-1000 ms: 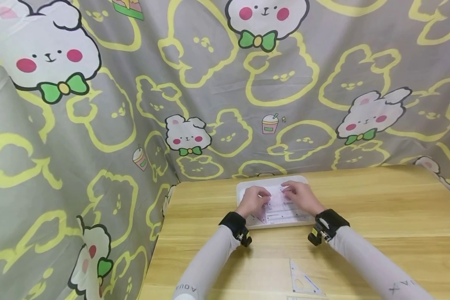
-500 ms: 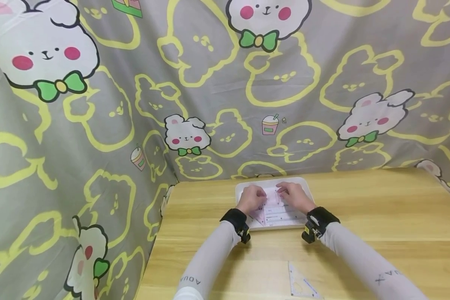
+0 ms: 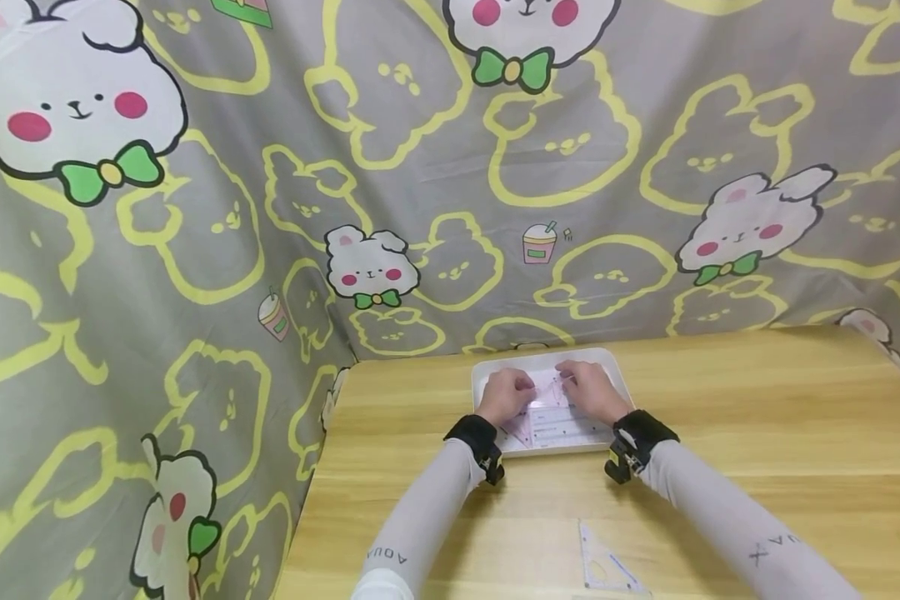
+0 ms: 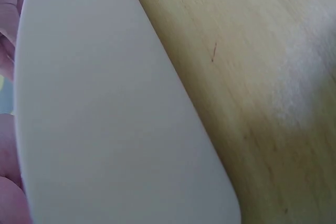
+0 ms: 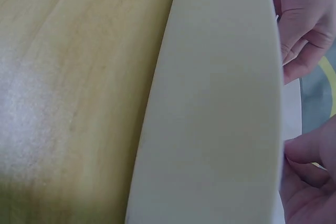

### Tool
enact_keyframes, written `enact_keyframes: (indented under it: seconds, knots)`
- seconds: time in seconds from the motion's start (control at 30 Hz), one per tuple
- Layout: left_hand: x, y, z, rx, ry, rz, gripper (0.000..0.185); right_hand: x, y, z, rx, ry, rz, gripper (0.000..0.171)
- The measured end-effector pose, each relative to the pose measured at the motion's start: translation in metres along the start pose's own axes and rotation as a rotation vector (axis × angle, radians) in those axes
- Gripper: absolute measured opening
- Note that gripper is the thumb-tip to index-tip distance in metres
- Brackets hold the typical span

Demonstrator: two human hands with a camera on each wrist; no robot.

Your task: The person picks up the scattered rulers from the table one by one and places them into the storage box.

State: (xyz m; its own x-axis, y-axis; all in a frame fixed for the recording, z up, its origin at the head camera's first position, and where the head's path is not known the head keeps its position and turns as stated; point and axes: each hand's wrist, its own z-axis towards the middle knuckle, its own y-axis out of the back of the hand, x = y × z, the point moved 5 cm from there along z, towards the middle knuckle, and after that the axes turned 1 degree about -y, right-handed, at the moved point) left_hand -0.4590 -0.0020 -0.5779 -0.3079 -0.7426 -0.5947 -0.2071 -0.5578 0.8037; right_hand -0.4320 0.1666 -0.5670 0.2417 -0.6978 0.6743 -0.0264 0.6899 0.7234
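1. Looking down from the head camera, both hands lie on a white tray point(image 3: 487, 379) at the far side of a wooden table point(image 3: 757, 433). The left hand point(image 3: 506, 394) and the right hand point(image 3: 589, 389) rest with curled fingers on clear plastic rulers point(image 3: 551, 417), printed in pink, that lie inside the tray.
2. From that distance I cannot tell whether either hand actually pinches a ruler or only rests on the pile.
3. The left wrist camera adds only the tray's smooth white rim point(image 4: 105, 119) close up against the wood grain point(image 4: 262, 77), with fingertips point(image 4: 10, 198) at the frame's edge.
4. The right wrist camera shows the same rim point(image 5: 220, 119) from the other side, with both hands' curled fingers point(image 5: 304, 24) beyond it; what they hold is hidden by the rim.
5. A grey cloth point(image 3: 420, 167) printed with yellow bear outlines and white bunnies hangs behind and to the left of the table.
6. A clear set square point(image 3: 603, 567) lies on the near table edge, well apart from the tray, between the two sleeved forearms.
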Motion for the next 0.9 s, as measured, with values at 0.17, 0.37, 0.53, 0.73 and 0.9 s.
enact_keyframes:
  seconds: [0.17, 0.37, 0.53, 0.73, 0.9]
  knots:
    - [-0.001, 0.002, 0.001, -0.013, -0.001, -0.013, 0.008, -0.003, 0.005, -0.003, -0.021, -0.044, 0.009, 0.032]
    - [-0.001, 0.0, 0.0, -0.034, 0.011, -0.032, 0.007, -0.007, 0.006, -0.009, -0.047, -0.016, 0.015, 0.032]
    - [0.001, 0.0, -0.001, -0.046, 0.007, -0.024, 0.006, -0.001, 0.005, -0.016, -0.047, 0.014, 0.027, 0.031]
    - [-0.005, 0.009, -0.009, -0.079, -0.032, 0.0, 0.011, 0.011, 0.013, -0.027, -0.051, 0.027, 0.078, 0.032]
    - [-0.027, 0.011, -0.037, -0.063, -0.149, 0.057, 0.022, 0.016, 0.021, -0.053, -0.05, 0.062, 0.092, 0.03]
